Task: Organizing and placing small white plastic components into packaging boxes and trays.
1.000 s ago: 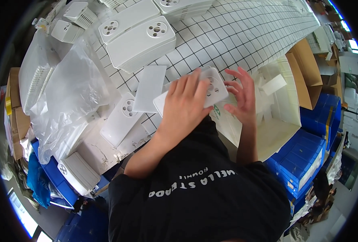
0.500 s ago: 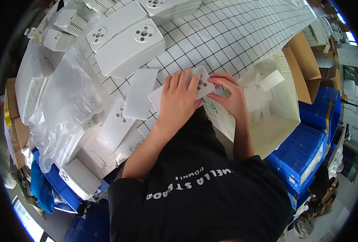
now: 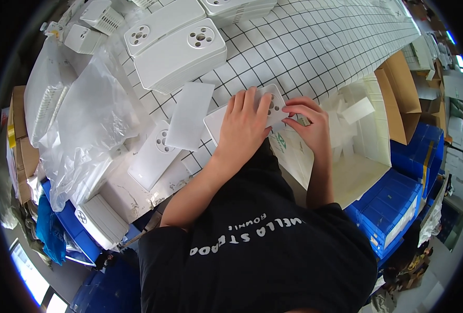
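Observation:
A long white plastic panel (image 3: 216, 123) with rounded corners and a cluster of round holes near its right end lies tilted at the table's near edge. My left hand (image 3: 241, 125) grips it, fingers laid over its top and the thumb by the near edge. With bent fingers and thumb, my right hand (image 3: 312, 122) pinches the panel's right end; any small thing between those fingertips is hidden. Left of my hands lies a plain translucent white sheet (image 3: 191, 116). It partly covers another holed white panel (image 3: 153, 163).
Stacked white holed panels (image 3: 182, 58) stand at the far left, beside clear plastic bags (image 3: 88, 135). A cream bin (image 3: 364, 172) with white pieces is at my right, by an open cardboard box (image 3: 398, 96) and blue crates (image 3: 388, 203). Black-lined white grid covers the table (image 3: 315, 44).
The whole view has shifted slightly, so the table things sit a little farther right. Both hands remain on the panel, and my right fingertips stay at its right end.

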